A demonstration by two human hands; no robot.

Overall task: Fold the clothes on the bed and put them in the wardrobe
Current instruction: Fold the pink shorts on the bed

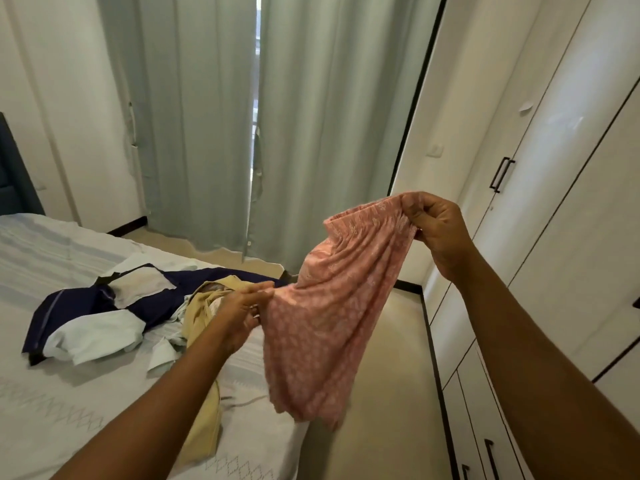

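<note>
A pink patterned garment (329, 306) is held in the air just off the side of the bed (52, 393) that faces the wardrobe (554, 202), over the strip of floor (381, 393) alongside the bed. Its gathered waistband is grasped by the right grip (436, 226), with thumb and fingers curled round the band, well above the level of the bed. A lower part of the cloth is pinched by the left grip (242, 306), which is raised just above the bed's edge. Between the two grips the fabric is stretched in a slant, and the rest is left hanging in loose folds beside the bed.

On the bed, further in from that edge, an unfolded heap is seen: a navy garment (86, 299) is spread out, a pale white garment (93, 334) is lying across it, and a beige garment (204, 410) is trailed from the heap toward the bed's near edge. The bed is covered with a white sheet with faint patterned bands.

A dark headboard (14, 174) is seen at one end of the bed. Beyond the bed's far side, pale green curtains (194, 116) are drawn, with a narrow gap left between them. Across the floor from the bed, the wardrobe's white doors are closed.
</note>
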